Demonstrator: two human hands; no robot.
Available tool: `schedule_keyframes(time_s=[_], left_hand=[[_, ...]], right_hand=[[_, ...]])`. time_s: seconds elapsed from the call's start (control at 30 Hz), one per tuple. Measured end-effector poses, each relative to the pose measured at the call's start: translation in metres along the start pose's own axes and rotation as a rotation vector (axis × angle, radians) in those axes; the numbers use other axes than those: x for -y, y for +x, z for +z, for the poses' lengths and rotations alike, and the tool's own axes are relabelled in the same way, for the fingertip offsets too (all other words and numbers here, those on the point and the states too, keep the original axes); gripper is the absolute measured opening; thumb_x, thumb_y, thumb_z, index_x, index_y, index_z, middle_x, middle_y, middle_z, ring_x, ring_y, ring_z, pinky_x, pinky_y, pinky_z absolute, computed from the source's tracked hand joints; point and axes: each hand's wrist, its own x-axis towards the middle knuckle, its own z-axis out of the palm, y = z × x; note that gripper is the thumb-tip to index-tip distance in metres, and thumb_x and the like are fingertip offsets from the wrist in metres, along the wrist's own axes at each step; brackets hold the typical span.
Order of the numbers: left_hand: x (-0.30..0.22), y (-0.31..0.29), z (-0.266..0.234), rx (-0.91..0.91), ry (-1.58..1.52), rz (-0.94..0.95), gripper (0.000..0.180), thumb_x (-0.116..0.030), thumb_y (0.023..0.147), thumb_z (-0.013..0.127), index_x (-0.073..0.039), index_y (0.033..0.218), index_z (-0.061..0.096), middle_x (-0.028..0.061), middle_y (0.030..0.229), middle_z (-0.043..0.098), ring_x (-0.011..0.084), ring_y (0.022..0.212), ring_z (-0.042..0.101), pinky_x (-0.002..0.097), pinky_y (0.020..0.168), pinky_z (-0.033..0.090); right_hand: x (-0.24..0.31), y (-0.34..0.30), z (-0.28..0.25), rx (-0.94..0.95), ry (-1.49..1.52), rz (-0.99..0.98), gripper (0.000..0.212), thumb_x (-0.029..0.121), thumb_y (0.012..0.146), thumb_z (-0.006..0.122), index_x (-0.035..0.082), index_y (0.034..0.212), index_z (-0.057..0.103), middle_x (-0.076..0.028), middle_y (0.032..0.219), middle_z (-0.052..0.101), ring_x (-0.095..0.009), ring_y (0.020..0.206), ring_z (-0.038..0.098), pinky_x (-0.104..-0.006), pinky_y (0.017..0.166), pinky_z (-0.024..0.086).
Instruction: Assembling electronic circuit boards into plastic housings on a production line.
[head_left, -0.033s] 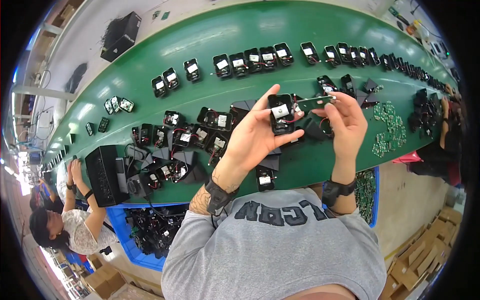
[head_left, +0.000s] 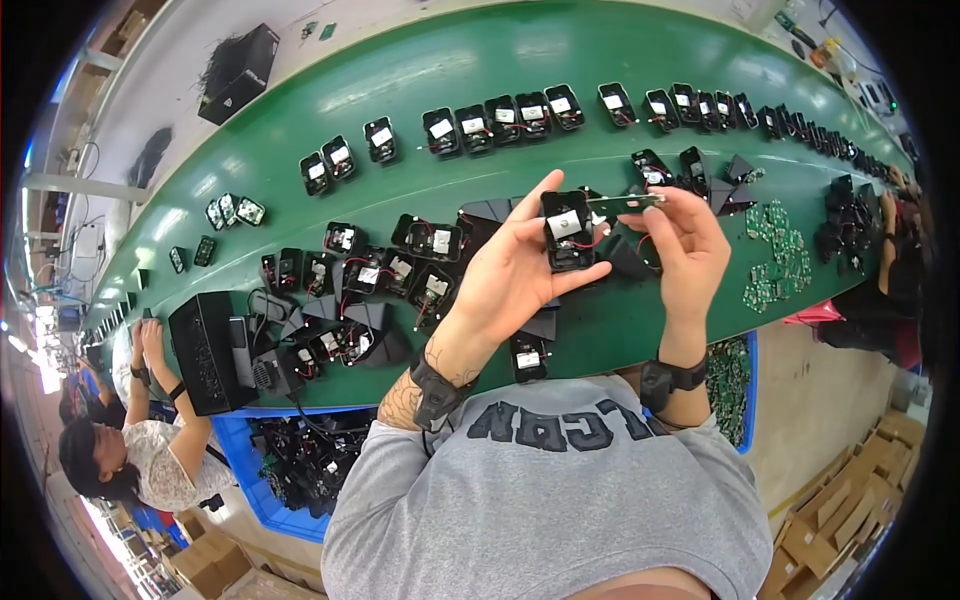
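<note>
My left hand [head_left: 505,270] holds a small black plastic housing [head_left: 567,252] upright, its open side facing me, with the thumb and fingers around its sides. Inside the housing sit a white block and thin red wires. Between the thumb and fingertips of my right hand [head_left: 688,240] is a green circuit board [head_left: 622,204], tilted nearly edge-on. The board's left end is at the housing's upper right edge; whether they touch I cannot tell. Red wire runs by the housing's right side. More open black housings [head_left: 436,240] lie beneath and left of my hands.
A row of housings [head_left: 505,118] stands along the green table's far side. Loose circuit boards [head_left: 775,255] are heaped at right. A black box [head_left: 205,350] stands at left, near another person's arms [head_left: 150,350]. Blue bins [head_left: 235,450] hold parts below the table edge.
The circuit board has turned from showing its flat face to nearly edge-on. My right fingers have shifted slightly with it, and the housing has moved a touch to the right.
</note>
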Motion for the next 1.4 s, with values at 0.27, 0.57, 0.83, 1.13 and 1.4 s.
schedule_keyframes(time_s=[0.27,0.57,0.83,1.13,1.4], left_hand=[[0.014,0.007,0.003,-0.036,0.089,0.054,0.055,-0.017,0.100,0.035,-0.014,0.153,0.018,0.0155,0.142,0.042,0.0311,0.129,0.047,0.0579,0.103,0.044],[0.021,0.012,0.007,-0.047,0.088,0.111,0.055,-0.013,0.101,0.030,-0.013,0.153,0.015,0.0132,0.135,0.046,0.0268,0.124,0.050,0.0560,0.104,0.044],[0.025,0.014,0.011,-0.048,0.048,0.128,0.054,-0.014,0.101,0.031,-0.012,0.153,0.016,0.0126,0.134,0.046,0.0271,0.124,0.050,0.0563,0.105,0.043],[0.029,0.016,0.009,-0.049,0.064,0.133,0.052,-0.018,0.100,0.036,-0.012,0.151,0.023,0.0142,0.139,0.045,0.0285,0.126,0.050,0.0520,0.102,0.047],[0.030,0.017,0.013,-0.041,0.036,0.150,0.054,-0.016,0.100,0.033,-0.013,0.152,0.019,0.0128,0.136,0.045,0.0293,0.126,0.049,0.0572,0.105,0.043]], right_hand=[[-0.008,-0.014,-0.009,0.009,-0.283,-0.253,0.022,-0.010,0.086,0.062,-0.005,0.106,0.065,-0.017,0.102,0.070,-0.022,0.090,0.071,-0.0262,0.077,0.055],[0.000,-0.019,-0.010,0.168,-0.462,-0.483,0.025,-0.011,0.076,0.067,-0.002,0.099,0.068,-0.020,0.102,0.071,-0.025,0.091,0.070,-0.0298,0.078,0.054],[-0.006,-0.024,-0.014,0.002,-0.388,-0.494,0.028,-0.012,0.076,0.065,-0.002,0.102,0.067,-0.023,0.103,0.070,-0.027,0.093,0.069,-0.0305,0.080,0.054],[-0.008,-0.026,-0.015,0.061,-0.436,-0.530,0.027,-0.011,0.075,0.066,-0.002,0.101,0.068,-0.023,0.104,0.070,-0.026,0.092,0.070,-0.0308,0.080,0.054],[-0.008,-0.026,-0.017,0.011,-0.441,-0.515,0.027,-0.011,0.075,0.067,-0.003,0.100,0.069,-0.023,0.104,0.070,-0.026,0.091,0.070,-0.0322,0.083,0.052]])
